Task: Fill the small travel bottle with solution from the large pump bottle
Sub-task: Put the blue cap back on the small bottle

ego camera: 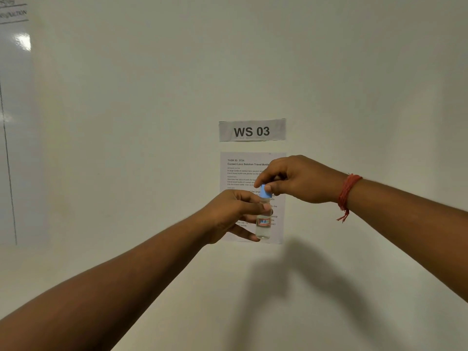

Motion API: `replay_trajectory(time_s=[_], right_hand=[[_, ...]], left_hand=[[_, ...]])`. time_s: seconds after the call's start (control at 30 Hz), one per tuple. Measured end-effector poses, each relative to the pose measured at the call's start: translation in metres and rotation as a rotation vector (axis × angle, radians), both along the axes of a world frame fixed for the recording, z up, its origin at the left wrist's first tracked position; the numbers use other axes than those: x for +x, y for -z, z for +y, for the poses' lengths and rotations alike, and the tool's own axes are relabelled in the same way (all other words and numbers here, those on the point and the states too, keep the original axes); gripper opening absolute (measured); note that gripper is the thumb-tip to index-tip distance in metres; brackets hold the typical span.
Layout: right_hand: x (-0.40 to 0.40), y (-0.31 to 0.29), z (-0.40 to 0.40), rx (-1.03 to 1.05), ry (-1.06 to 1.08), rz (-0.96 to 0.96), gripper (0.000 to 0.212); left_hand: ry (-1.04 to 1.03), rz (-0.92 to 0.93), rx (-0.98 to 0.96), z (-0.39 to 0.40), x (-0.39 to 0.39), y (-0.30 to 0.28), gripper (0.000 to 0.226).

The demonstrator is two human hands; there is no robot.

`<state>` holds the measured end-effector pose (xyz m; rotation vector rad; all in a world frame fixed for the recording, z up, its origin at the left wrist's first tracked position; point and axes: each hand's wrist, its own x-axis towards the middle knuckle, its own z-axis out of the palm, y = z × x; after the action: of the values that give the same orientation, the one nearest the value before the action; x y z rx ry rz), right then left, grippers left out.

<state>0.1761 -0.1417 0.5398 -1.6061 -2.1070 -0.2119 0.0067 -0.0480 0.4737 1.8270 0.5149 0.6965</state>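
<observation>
Small travel bottle (pixel 263 224): held up in the air in front of the wall, between the two hands; clear, with a small red-edged label on its side.
Bottle's long way: straight up and down, blue cap (pixel 266 191) on top, round bottom hanging free below.
Inside the bottle: looks like clear liquid, but hard to tell how high.
Left hand (pixel 235 215): wrapped round the middle of the bottle from the left side, fingers curled on it, holding it steady.
Right hand (pixel 298 179): right above the bottle, coming in from the right; thumb and fingertips pinched on the blue cap.
Which hand is nearer the cap: the right one, touching it now; the left one sits lower, on the body.
Way from right hand to bottle: straight down, so any twist goes round the bottle's up-and-down line.
Step, as a guess: turning the cap; cannot tell from here if on or off.
Next move needs: left hand to keep the bottle from spinning while the right one turns.
Could go wrong: bottle tipping and spilling if the cap comes loose.
Large pump bottle: not in view.
Behind the hands: task sheet (pixel 249 171) stuck on the wall, and a "WS 03" sign (pixel 252 130) above it.
Right wrist: red thread band (pixel 347 192).
</observation>
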Motion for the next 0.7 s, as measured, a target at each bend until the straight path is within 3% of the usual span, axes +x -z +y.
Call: replay_trajectory(time_s=[0.7], right_hand=[[-0.010,0.008,0.005,-0.076,0.001,-0.041,0.023]], left_hand=[[-0.010,0.015,0.020,0.007,-0.003,0.008,0.021]])
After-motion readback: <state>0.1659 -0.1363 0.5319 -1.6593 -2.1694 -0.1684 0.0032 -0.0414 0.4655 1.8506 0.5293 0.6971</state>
